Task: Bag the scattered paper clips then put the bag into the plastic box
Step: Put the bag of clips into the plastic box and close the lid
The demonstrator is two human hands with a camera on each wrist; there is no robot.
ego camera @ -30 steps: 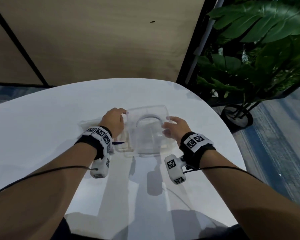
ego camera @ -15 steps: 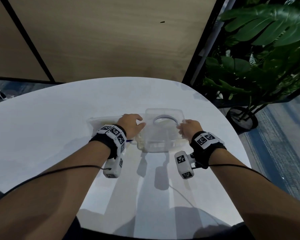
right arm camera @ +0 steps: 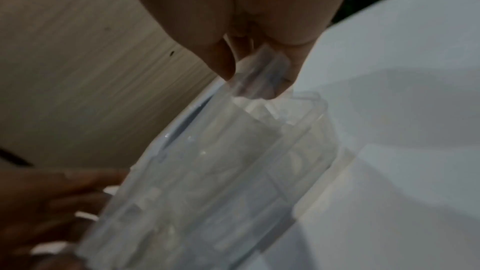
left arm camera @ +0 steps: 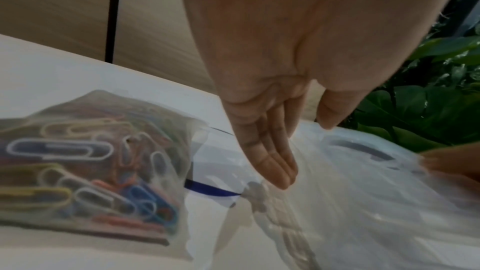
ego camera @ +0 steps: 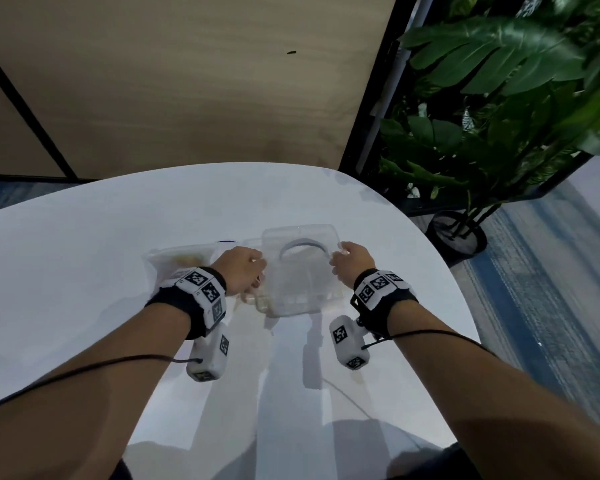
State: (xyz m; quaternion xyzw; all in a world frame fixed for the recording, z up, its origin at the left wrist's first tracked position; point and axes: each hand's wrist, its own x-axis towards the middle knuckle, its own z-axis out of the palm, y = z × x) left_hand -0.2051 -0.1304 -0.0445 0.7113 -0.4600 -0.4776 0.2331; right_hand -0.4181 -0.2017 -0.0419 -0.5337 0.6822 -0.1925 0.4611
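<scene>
Plastic box (ego camera: 300, 271): centre of white bench (ego camera: 84, 271), lidded. Right hand (ego camera: 352, 263) grip pinches its 3 o'clock rim; left hand (ego camera: 238, 270) fingers straight, touching its 9 o'clock side. Bag (left arm camera: 98, 163) of paper clips (left arm camera: 59, 149): lying just beyond, 9 o'clock.

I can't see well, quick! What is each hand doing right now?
Left hand: open, straight fingers against the left side of the clear plastic box.
Right hand: pinching the box's clear lid latch at its right edge.
</scene>
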